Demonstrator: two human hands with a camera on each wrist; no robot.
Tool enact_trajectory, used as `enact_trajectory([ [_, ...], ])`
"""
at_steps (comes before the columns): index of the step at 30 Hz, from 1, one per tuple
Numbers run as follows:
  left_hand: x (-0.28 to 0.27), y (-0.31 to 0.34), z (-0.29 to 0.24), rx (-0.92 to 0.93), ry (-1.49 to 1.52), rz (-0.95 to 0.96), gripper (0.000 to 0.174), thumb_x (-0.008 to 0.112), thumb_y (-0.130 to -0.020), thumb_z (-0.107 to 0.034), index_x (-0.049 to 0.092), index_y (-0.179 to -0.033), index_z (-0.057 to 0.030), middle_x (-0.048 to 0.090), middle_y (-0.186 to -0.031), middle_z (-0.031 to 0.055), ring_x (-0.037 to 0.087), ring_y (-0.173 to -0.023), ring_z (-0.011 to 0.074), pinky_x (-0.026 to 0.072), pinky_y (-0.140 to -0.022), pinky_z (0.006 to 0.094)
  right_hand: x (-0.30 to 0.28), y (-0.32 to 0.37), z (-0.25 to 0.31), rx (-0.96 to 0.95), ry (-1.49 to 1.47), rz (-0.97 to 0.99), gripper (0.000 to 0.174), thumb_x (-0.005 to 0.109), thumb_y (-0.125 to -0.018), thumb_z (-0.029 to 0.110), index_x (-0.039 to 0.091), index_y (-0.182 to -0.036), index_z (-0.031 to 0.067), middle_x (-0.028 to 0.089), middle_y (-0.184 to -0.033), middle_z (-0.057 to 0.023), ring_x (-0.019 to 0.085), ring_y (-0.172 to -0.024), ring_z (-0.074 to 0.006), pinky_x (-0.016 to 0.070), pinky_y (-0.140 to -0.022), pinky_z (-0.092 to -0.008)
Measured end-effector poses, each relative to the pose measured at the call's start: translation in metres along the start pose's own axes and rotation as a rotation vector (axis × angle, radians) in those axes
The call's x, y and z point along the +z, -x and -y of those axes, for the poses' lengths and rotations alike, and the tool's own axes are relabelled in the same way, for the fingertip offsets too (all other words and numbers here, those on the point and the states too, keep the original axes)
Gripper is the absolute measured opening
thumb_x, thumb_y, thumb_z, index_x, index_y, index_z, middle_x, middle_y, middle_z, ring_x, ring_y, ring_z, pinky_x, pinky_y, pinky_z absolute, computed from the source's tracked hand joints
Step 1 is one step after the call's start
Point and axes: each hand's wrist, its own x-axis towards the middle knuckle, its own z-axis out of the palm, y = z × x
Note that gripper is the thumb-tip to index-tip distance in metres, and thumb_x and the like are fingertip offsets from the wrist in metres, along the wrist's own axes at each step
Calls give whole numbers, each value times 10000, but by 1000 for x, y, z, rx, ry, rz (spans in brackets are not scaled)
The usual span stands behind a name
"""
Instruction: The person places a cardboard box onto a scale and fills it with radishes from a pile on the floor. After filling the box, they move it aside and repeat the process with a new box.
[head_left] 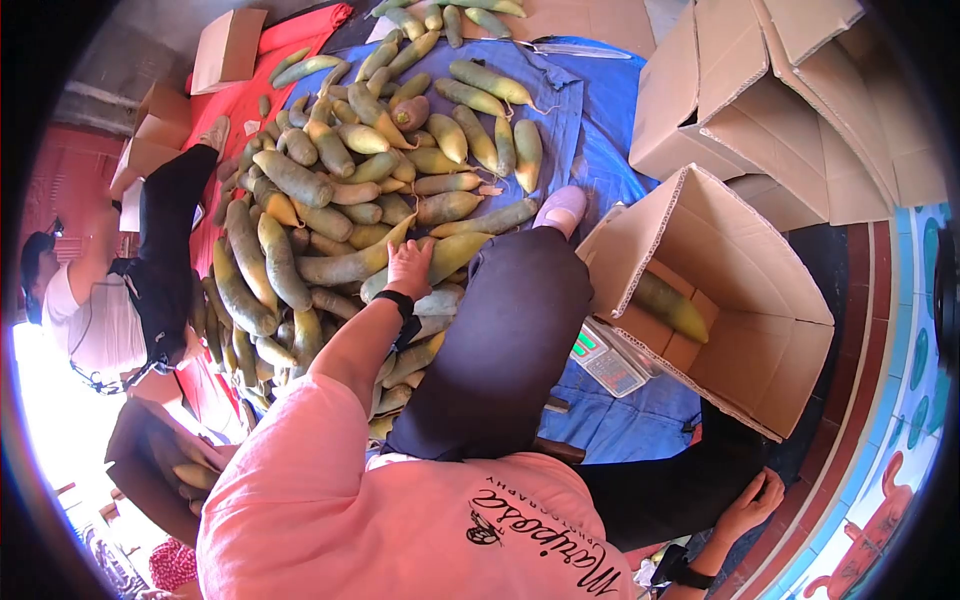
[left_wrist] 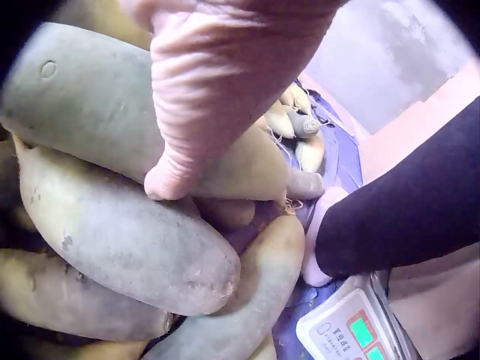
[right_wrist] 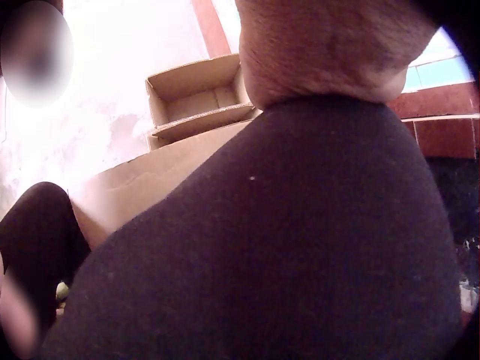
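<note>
My left hand [head_left: 410,268] grips a long green radish [head_left: 458,250] on top of a big heap of green radishes [head_left: 290,180]. In the left wrist view the thumb presses along the side of that radish [left_wrist: 82,97], and the other fingers are hidden behind it. Another thick radish [left_wrist: 127,225] lies just below. Over on the right side, my right hand [head_left: 755,500] rests on my dark-trousered knee with its fingers loose and nothing in them. The right wrist view has this hand [right_wrist: 330,52] lying over the knee.
An open cardboard box [head_left: 760,330] with a radish [head_left: 670,305] inside stands on a digital scale [head_left: 612,365], right of my bent leg. More cardboard boxes [head_left: 740,90] are stacked behind. Blue sheeting [head_left: 610,100] covers the floor. Another person [head_left: 110,300] is at the far left.
</note>
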Motion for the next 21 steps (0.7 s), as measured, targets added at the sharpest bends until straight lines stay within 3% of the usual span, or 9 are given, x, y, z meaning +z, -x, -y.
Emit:
enact_trajectory([
  [1, 4, -1, 0, -2, -36, -57, 920, 801, -572, -356, 350, -1344, -143, 492, -1115, 127, 490, -1096, 288, 262, -1059, 484, -1, 0, 2, 7, -5, 5, 147, 501, -890, 90, 579, -941, -23, 576, -934, -142, 522, -903, -292, 402, -819, -385],
  [4, 8, 5, 2, -28, 77, -18, 907, 813, -553, -389, 384, -1306, -122, 485, -1117, 122, 489, -1098, 289, 326, -1022, 441, 0, 1, 0, 13, -14, -5, 141, 500, -886, 84, 580, -939, -20, 578, -933, -141, 522, -903, -292, 400, -827, -384],
  [5, 3, 11, 3, -64, 154, 37, 840, 816, -535, -417, 465, -1218, -77, 508, -1119, 146, 504, -1094, 309, 401, -953, 419, 1, 1, 0, 2, -17, -19, 139, 499, -884, 82, 580, -939, -18, 579, -931, -141, 522, -902, -291, 399, -829, -385],
  [9, 9, 36, 18, -139, 485, 106, 694, 807, -583, -351, 529, -1134, -34, 573, -1066, 152, 564, -1010, 285, 459, -866, 386, 2, -2, 4, 2, -37, -38, 134, 502, -882, 86, 580, -931, -12, 579, -927, -139, 523, -903, -295, 401, -827, -390],
  [11, -25, 65, 20, -276, 1361, 227, 578, 785, -634, -262, 552, -1096, -5, 620, -987, 136, 600, -900, 236, 482, -792, 341, 0, -3, 8, 8, -44, -36, 124, 512, -874, 84, 578, -923, -9, 579, -926, -137, 522, -906, -300, 401, -827, -392],
  [12, -34, 71, 23, -255, 1349, 231, 578, 785, -634, -262, 552, -1096, -5, 620, -987, 136, 600, -900, 236, 482, -792, 341, -1, -2, 8, 29, -38, -44, 124, 512, -874, 84, 578, -923, -9, 579, -926, -137, 522, -906, -300, 401, -827, -392],
  [14, -54, 78, 31, -226, 1573, 140, 553, 763, -667, -190, 531, -1131, 0, 626, -950, 102, 595, -843, 189, 482, -761, 306, -1, -2, 8, 17, -60, -44, 117, 521, -867, 82, 577, -921, -6, 577, -924, -136, 519, -907, -305, 398, -828, -392],
  [18, -139, 100, 37, -95, 1486, -315, 563, 730, -685, -143, 490, -1172, 6, 610, -990, 93, 584, -861, 171, 476, -785, 301, -6, -8, 13, 39, -188, -52, 99, 534, -844, 19, 572, -932, -7, 578, -937, -143, 545, -913, -295, 421, -842, -367],
  [21, -223, 129, 23, 129, 1356, -556, 627, 716, -659, -114, 460, -1219, 4, 583, -1048, 90, 564, -915, 168, 451, -846, 303, -31, -34, 40, 50, -324, -99, 123, 533, -841, 3, 576, -955, -11, 583, -971, -150, 562, -927, -286, 431, -842, -352],
])
